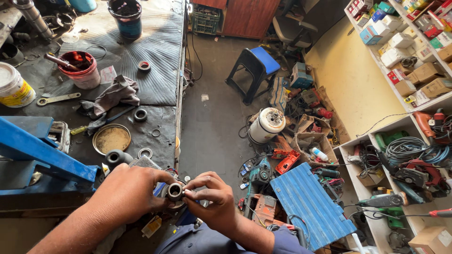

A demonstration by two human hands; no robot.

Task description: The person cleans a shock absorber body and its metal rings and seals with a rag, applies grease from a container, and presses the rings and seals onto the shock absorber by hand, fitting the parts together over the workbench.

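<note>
Hands meet at the bench (155,56) edge, and I've got a small metal bush (175,191) pinched between them, just above my lap. Left hand (125,193) wraps tight around the part behind it; right hand (212,200) closes narrow, fingertips (188,193) on the rim. It looks stiff, dense for its size, probably greasy and slick, so I'd grip the outer wall, not the bore. Rag (115,96) and brass dish (111,138) lie near.
</note>
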